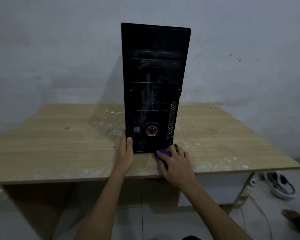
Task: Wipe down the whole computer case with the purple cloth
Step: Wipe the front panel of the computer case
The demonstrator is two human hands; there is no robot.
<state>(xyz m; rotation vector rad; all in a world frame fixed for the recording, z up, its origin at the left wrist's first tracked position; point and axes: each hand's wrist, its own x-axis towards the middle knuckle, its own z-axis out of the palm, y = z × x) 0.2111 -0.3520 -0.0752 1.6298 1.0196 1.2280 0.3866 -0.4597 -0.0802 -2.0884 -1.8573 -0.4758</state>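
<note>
A tall black computer case (154, 70) stands upright on the wooden table (50, 144), its dusty front panel facing me, with a round copper-ringed button low down. My left hand (126, 153) grips the case's lower left front edge, thumb on the panel. My right hand (176, 163) lies on the table at the case's lower right corner, closed over the bunched purple cloth (164, 153). The cloth touches the bottom edge of the front panel and is mostly covered by my fingers.
White dust and debris (109, 129) lie on the table left of the case and along the front edge. A grey wall stands right behind the case. On the tiled floor at the right lie a white object with cables (279, 185) and a thin wire.
</note>
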